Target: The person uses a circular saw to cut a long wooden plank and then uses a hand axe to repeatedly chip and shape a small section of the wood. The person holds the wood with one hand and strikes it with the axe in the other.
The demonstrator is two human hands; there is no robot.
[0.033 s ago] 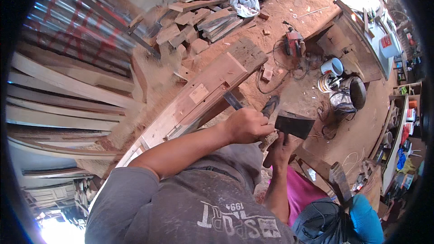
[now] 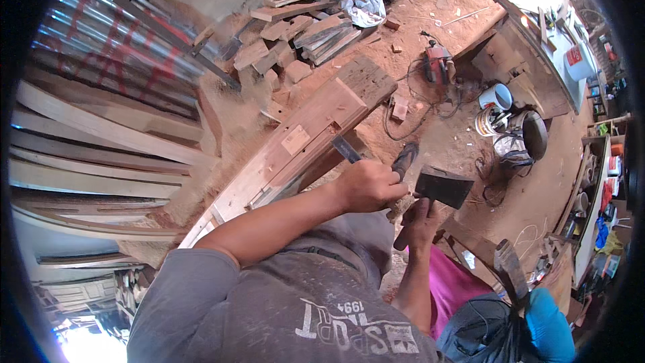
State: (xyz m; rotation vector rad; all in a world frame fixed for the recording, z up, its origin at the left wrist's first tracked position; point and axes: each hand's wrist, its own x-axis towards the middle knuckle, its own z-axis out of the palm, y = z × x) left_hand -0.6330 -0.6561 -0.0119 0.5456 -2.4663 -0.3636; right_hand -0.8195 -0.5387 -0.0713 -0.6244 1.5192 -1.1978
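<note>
My left hand [image 2: 371,187] is closed around a chisel [image 2: 346,149], whose dark, flat blade sticks out toward the plank; the handle is mostly hidden in my fist. Beside it, my right hand [image 2: 422,220] grips a hatchet [image 2: 443,187] by its short wooden handle, with the broad black head up and to the right. The chisel's blade end lies close to the edge of a reddish wooden plank [image 2: 312,117], which has a small cut slot and a pale rectangular patch. Under the plank is a weathered thick beam [image 2: 371,75].
Cut wood blocks [image 2: 282,40] are piled beyond the plank. Curved boards [image 2: 101,121] lean at the left. A red power tool [image 2: 438,64] with a cord, buckets [image 2: 495,97] and a worktable [image 2: 537,0] stand to the right. Sawdust covers the floor.
The hatchet and my right hand have shifted slightly to the right, away from my left hand. My left hand keeps its hold on the chisel.
</note>
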